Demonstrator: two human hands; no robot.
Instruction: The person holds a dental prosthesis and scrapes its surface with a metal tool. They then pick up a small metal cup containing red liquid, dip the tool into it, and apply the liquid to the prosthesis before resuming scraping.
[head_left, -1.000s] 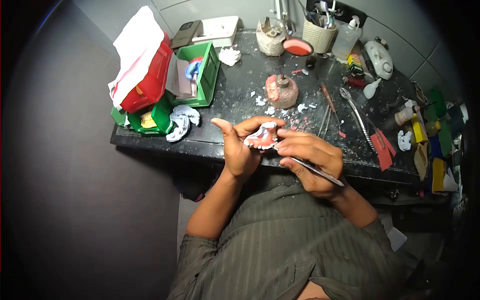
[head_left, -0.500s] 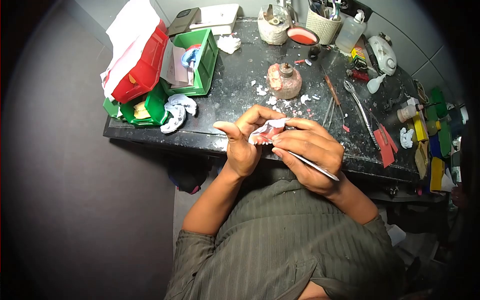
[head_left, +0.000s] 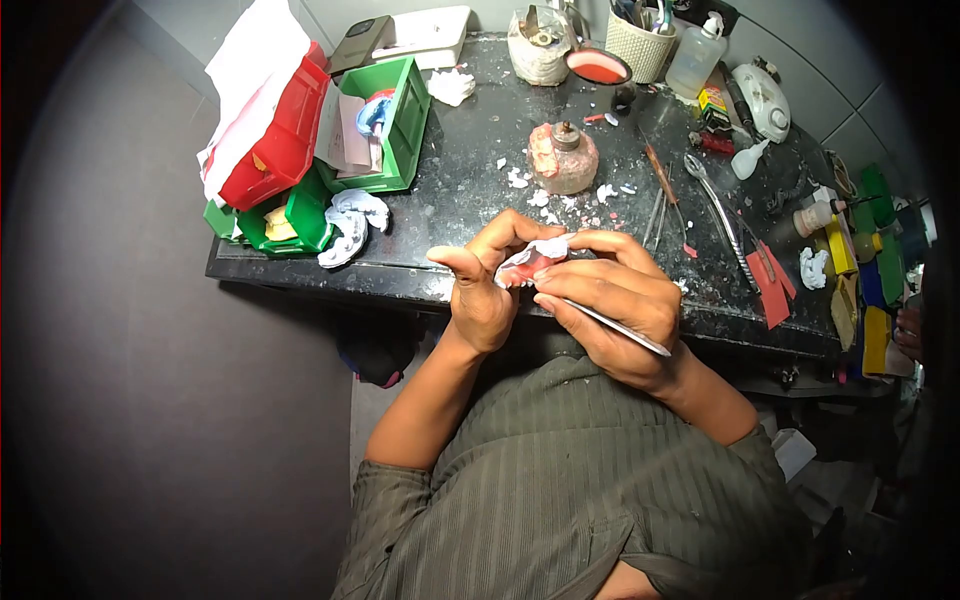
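Observation:
Near the front edge of the black bench, my left hand (head_left: 484, 290) grips a denture on a plaster cast (head_left: 535, 260), its thumb sticking out to the left. Pink wax or gum material and a row of white teeth show on the piece, with pale plaster along its top. My right hand (head_left: 625, 310) is closed around a slim metal carving tool (head_left: 615, 326), which slants down to the right. The tool's working tip is hidden by the fingers at the teeth. Fingers of the right hand also touch the cast.
A glass spirit burner (head_left: 563, 158) stands beyond the hands among plaster crumbs. Green bins (head_left: 400, 130), a red bin (head_left: 275, 135) and a plaster impression (head_left: 350, 228) lie left. On the right are a long metal tool (head_left: 722, 220), pink wax sheets (head_left: 768, 290) and a wooden-handled tool (head_left: 661, 172).
The cast has tilted slightly, and fewer teeth show past the right fingers. My right hand has shifted a little to the left with the carving tool. The view has moved slightly.

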